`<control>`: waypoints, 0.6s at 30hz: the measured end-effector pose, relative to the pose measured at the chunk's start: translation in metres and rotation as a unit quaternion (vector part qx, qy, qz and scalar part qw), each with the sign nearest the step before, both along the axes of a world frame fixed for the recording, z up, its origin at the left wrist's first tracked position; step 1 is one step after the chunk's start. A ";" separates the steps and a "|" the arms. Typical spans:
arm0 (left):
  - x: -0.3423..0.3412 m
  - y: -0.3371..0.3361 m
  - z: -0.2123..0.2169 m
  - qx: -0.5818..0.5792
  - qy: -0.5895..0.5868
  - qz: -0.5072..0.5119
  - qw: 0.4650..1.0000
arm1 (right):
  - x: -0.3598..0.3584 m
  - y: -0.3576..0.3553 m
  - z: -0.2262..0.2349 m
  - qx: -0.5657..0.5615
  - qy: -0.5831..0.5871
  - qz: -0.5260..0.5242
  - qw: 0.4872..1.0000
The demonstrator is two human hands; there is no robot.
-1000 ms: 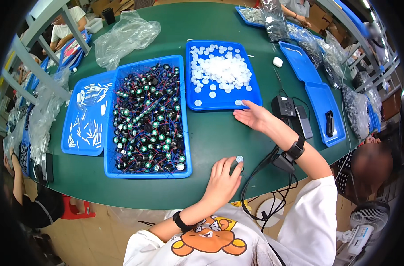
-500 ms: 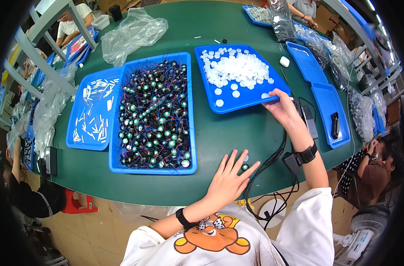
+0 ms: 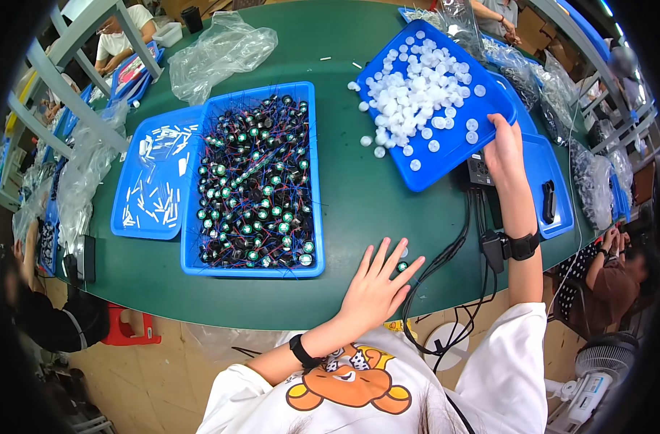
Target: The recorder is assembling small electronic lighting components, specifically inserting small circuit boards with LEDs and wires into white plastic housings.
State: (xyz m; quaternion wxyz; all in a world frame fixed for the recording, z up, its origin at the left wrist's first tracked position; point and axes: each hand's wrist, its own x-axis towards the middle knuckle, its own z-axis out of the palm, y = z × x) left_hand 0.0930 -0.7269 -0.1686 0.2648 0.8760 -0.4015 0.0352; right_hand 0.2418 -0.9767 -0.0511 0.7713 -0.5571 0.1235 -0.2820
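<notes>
Right hand (image 3: 505, 148), fingers curled, clasps near-right corner of one blue tray (image 3: 453, 150), tilted over table (image 3: 352, 202), lying diagonal; long axis hard to judge. Inside: dozens of translucent discs (image 3: 402, 101); at least four outside left rim. Left hand (image 3: 371, 295), fingers spread, gripping nothing, beside one round component (image 3: 402, 267). One deep blue bin (image 3: 318, 188): many wired components. One shallow tray (image 3: 149, 231): white strips.

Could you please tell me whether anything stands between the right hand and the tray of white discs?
Nothing visible does: the right hand holds the tray by its right corner. The white discs lie to the left of the fingers, not between them and the rim.
</notes>
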 end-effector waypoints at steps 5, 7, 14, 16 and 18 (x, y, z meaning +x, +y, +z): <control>-0.001 0.000 0.001 -0.002 0.002 -0.003 1.000 | 0.004 0.004 -0.002 -0.113 -0.025 -0.037 0.993; -0.001 0.000 0.001 -0.001 0.006 -0.003 1.000 | 0.005 0.007 -0.003 -0.153 -0.035 -0.059 0.986; 0.001 -0.003 0.008 0.013 0.015 -0.013 1.000 | -0.006 0.044 -0.009 -0.339 -0.040 -0.139 0.930; 0.002 -0.007 0.013 0.021 0.022 -0.009 0.999 | -0.011 0.056 -0.006 -0.376 -0.036 -0.140 0.915; 0.010 -0.018 0.015 0.013 0.006 -0.031 0.999 | -0.016 0.068 -0.002 -0.369 -0.048 -0.126 0.920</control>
